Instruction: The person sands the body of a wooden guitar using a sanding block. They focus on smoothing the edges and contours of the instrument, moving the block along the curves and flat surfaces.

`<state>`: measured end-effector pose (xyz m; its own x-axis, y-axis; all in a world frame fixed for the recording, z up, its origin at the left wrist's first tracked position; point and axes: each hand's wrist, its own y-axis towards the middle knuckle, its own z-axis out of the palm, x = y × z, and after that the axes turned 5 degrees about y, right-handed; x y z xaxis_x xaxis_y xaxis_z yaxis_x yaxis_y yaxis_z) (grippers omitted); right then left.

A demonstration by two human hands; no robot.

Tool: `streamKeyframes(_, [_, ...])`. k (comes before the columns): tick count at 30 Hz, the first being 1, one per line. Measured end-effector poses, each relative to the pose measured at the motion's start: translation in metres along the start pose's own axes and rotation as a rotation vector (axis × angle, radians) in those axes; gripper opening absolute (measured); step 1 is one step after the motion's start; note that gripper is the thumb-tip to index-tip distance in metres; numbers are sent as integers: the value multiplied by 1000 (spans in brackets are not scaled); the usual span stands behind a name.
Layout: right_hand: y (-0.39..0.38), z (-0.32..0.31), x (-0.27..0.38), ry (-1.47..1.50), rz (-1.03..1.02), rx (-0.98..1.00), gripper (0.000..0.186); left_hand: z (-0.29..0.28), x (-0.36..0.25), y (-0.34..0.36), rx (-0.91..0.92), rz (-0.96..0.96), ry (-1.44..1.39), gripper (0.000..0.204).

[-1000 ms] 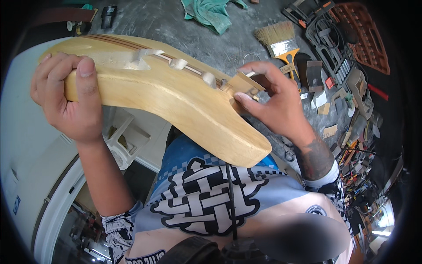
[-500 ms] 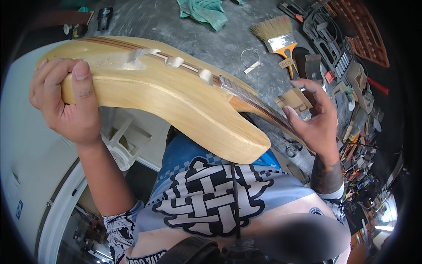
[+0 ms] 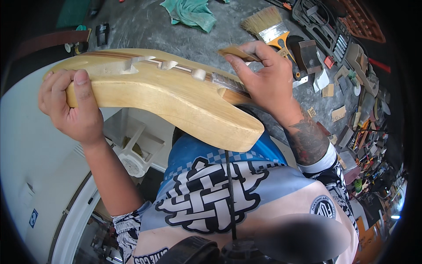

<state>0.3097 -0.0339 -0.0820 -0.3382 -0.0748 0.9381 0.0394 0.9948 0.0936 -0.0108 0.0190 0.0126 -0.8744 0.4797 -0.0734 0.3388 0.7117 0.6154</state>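
A pale wooden electric guitar body (image 3: pixel 176 97) lies tilted across my front, its edge toward me. Routed cavities and a dark centre stripe run along its top, and its fretted neck (image 3: pixel 228 83) extends to the right, partly hidden behind my wrist. My left hand (image 3: pixel 72 103) is wrapped round the body's left end, thumb on the near upper edge. Above the neck, my right hand (image 3: pixel 272 75) pinches a folded piece of brown sandpaper (image 3: pixel 237 53) between thumb and fingers. The sandpaper appears raised off the wood.
On the grey bench (image 3: pixel 145 31) beyond the guitar lie a green cloth (image 3: pixel 191 14) and a wide paintbrush (image 3: pixel 266 24). An open tool case (image 3: pixel 325 26) stands farther right. Scissors are hidden now; many loose tools (image 3: pixel 365 132) crowd the right side. A white stool (image 3: pixel 134 160) stands below the guitar.
My right hand has moved up and left with the sandpaper, from beside the neck to above it. The guitar has shifted slightly, with my left hand still gripping its end.
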Motion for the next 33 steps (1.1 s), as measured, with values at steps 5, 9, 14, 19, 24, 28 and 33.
streamKeyframes(5, [2, -36, 4, -299, -250, 157, 28, -1, -3, 2, -6, -2, 13, 11])
streamKeyframes(9, [0, -50, -8, -419, -394, 263, 39, 0, -2, 1, -8, -9, -4, 11])
streamKeyframes(14, [6, -9, 9, -164, 195, 394, 56, 0, 1, -1, -18, -7, -18, 11])
streamKeyframes(19, [-2, -7, 0, -185, 100, 421, 62, -2, -3, -1, 7, -21, -2, 12])
streamKeyframes(24, [-11, -29, 15, -257, 45, 455, 65, -2, -4, 0, -3, -23, 13, 13])
streamKeyframes(28, [-27, -65, 14, -200, 98, 421, 71, -3, -5, -1, -8, -8, 14, 12])
streamKeyframes(33, [-23, -44, 6, -151, 94, 264, 70, 0, -1, 1, -14, 10, -21, 11])
